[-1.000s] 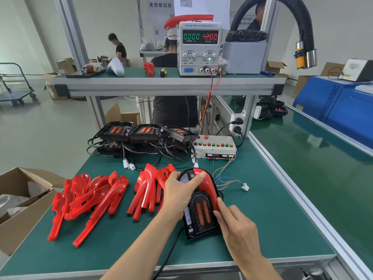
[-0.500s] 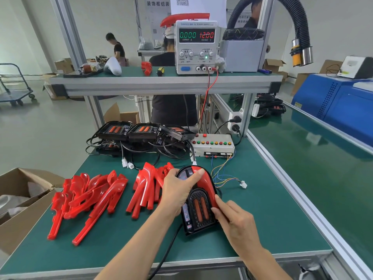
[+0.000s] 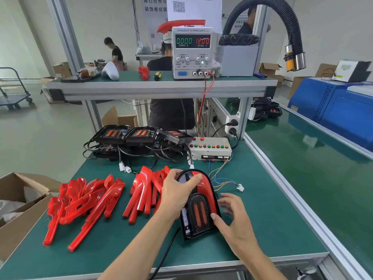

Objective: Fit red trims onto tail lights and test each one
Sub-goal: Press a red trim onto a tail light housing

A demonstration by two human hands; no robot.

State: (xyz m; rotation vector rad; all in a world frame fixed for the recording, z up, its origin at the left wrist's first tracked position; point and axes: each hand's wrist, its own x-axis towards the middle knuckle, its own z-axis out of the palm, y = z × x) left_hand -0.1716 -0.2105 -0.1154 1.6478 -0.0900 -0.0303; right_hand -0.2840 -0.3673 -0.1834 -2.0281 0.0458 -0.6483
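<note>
Left grip [image 3: 177, 194]: forearm in from bottom centre, palm down, fingers curled over the top end of the tail light [image 3: 198, 207], gripping it. Right grip [image 3: 235, 217]: fingers spread and relaxed, thumb touching the light's lower right edge.

A brown cardboard box [image 3: 22, 201] is seen at nine o'clock, a blue metal machine cabinet [image 3: 331, 114] at three o'clock, and a black corrugated extraction hose [image 3: 282, 19] at one o'clock.

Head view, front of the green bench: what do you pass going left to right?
Cardboard box → loose pile of red trims → second bunch of red trims → left hand → tail light → right hand.
</note>
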